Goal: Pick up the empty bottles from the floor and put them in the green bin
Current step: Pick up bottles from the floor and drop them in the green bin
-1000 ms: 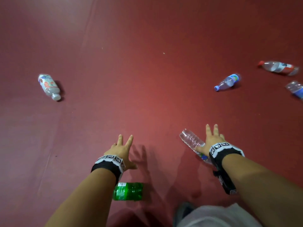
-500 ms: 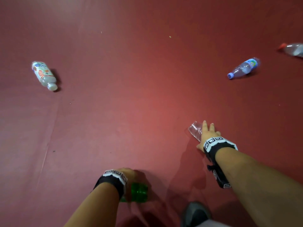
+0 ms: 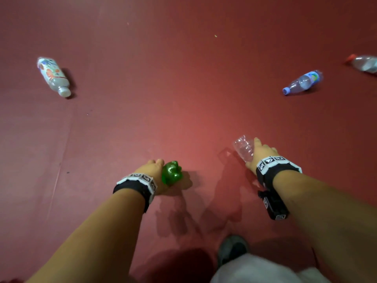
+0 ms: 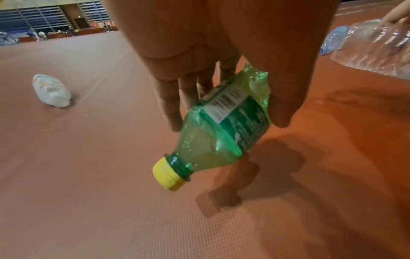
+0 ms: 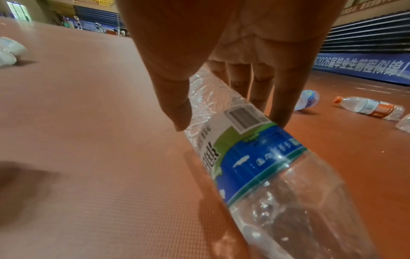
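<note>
My left hand (image 3: 157, 172) grips a crumpled green bottle (image 3: 171, 175) with a yellow cap (image 4: 169, 177), lifted off the red floor, cap pointing down. My right hand (image 3: 260, 154) holds a clear bottle (image 3: 243, 148) with a blue and green label (image 5: 250, 154), also raised above the floor. In the wrist views the green bottle (image 4: 224, 126) sits between thumb and fingers, and the clear bottle (image 5: 266, 175) likewise. Three more bottles lie on the floor: a white one (image 3: 53, 75) far left, a blue-capped one (image 3: 304, 81) far right, a red-capped one (image 3: 364, 63) at the right edge. The green bin is out of view.
A red mat floor (image 3: 183, 88) spreads all around, with a seam (image 3: 61, 160) on the left. My shoe (image 3: 232, 249) and trouser leg show at the bottom. A blue banner (image 5: 363, 67) and bleachers line the far wall.
My left hand closed on the green bottle and lifted it from the floor. My right hand wrapped round the clear bottle and raised it. The head view has tilted a little.
</note>
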The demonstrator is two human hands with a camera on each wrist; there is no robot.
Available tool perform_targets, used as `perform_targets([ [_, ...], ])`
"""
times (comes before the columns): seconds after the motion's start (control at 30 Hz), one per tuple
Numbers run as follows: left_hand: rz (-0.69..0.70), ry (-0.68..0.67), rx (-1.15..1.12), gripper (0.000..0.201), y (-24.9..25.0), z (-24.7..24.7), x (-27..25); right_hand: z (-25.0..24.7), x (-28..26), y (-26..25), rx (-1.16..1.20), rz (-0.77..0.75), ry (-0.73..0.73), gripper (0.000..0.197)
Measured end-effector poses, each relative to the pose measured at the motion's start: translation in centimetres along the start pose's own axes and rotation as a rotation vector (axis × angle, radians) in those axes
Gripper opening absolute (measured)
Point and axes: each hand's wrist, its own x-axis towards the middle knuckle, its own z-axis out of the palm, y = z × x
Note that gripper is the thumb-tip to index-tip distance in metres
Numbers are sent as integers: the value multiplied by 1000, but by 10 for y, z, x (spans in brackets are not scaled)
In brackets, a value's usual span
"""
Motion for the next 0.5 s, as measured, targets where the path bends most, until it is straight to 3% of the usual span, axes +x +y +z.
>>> perform_targets([
  [0.13, -20, -8, -8, 73, 14, -30, -47, -52, -65, 11, 74, -12, 17, 92],
  [0.3, 27, -16, -26, 74, 70, -104, -160, -157, -198, 36, 348, 98, 53, 73],
  [0.5, 364, -8, 93, 104, 203, -244, -365, -331, -423, 101, 619, 212, 211, 63],
])
